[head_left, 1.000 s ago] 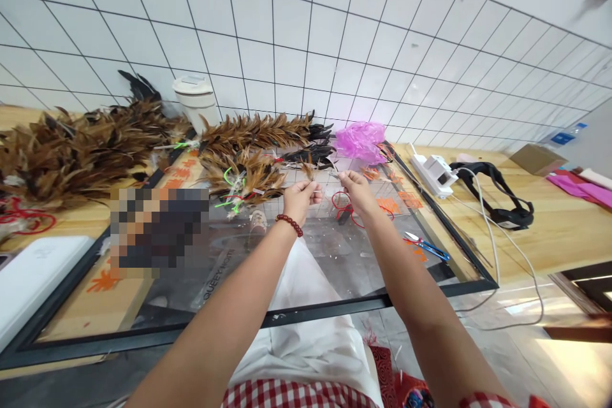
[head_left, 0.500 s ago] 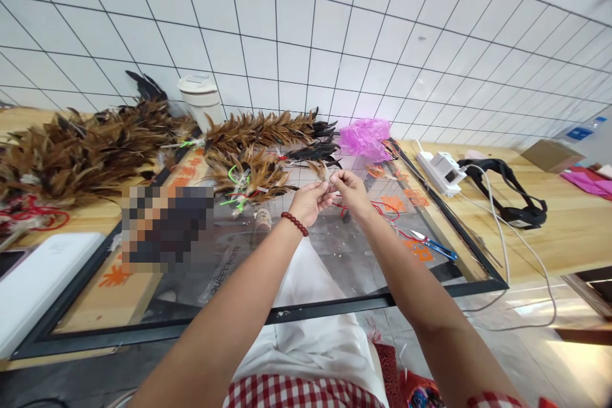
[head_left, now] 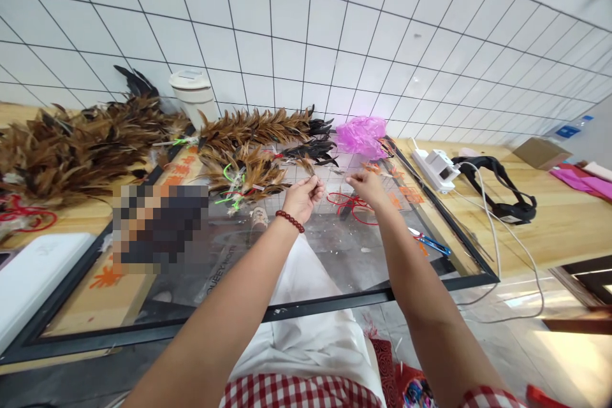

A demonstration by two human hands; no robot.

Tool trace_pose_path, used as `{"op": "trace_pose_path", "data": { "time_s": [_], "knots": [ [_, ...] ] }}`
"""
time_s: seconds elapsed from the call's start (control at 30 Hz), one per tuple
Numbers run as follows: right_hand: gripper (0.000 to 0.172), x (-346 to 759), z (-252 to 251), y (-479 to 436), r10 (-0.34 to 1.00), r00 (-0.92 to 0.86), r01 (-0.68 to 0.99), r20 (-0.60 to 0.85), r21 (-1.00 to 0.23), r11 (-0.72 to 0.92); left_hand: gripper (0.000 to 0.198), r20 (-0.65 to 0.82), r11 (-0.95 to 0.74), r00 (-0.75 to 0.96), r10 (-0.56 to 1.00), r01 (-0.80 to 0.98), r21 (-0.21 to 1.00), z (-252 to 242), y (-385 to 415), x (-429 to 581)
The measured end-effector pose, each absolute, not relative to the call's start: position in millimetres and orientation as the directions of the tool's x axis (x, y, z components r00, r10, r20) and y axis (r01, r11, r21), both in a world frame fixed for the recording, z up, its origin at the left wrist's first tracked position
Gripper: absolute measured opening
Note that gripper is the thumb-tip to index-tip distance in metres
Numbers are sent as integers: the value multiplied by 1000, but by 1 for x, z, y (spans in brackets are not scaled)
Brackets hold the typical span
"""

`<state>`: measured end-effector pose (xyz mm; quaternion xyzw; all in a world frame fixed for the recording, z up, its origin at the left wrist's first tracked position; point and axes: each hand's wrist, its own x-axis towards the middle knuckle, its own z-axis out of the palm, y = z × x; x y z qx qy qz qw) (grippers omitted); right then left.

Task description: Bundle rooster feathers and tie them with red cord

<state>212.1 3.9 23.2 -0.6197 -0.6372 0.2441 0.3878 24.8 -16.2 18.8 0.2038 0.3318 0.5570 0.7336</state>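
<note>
My left hand [head_left: 306, 199], with a dark red bead bracelet [head_left: 289, 221] at the wrist, is closed in a pinch on a small brown feather [head_left: 305, 166] that sticks up past the fingertips. To its right and apart from it, my right hand [head_left: 367, 186] has its fingers pressed together. Whatever lies between those fingers is too small to make out. Loops of red cord [head_left: 351, 203] lie on the glass just below and between the hands. Left of my left hand rests a bunch of brown feathers [head_left: 248, 172] with green and red ties.
A black-framed glass panel [head_left: 329, 301] spans the work area. Behind are a long feather strip [head_left: 258, 127], a pink plastic bag [head_left: 362, 135] and a white lidded cup [head_left: 194, 97]. Blue-handled snips [head_left: 433, 243] and a power strip [head_left: 433, 169] are right; a big feather pile [head_left: 81, 146] is left.
My hands were together at the fingertips and have come apart. The right hand has moved to the right, the left slightly left with the feather. The view has shifted a little.
</note>
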Motion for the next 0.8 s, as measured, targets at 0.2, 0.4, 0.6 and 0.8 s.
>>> {"op": "trace_pose_path", "data": {
  "time_s": [0.2, 0.4, 0.6, 0.8],
  "knots": [
    [20, 204, 9, 6, 987, 105, 785, 124, -619, -5, 8, -249, 283, 149, 957, -669, 687, 19, -17, 26],
    [11, 192, 15, 5, 978, 74, 757, 193, -649, 71, 8, -222, 270, 156, 963, -639, 721, 18, -19, 28],
    [35, 192, 35, -2, 928, 51, 275, 370, -898, 343, 7, -197, 262, 173, 965, -623, 737, 19, -21, 27],
    [39, 177, 44, -12, 925, -65, 93, 375, -920, 380, 16, -119, 275, 294, 948, -576, 770, 18, -22, 27]
  ]
}}
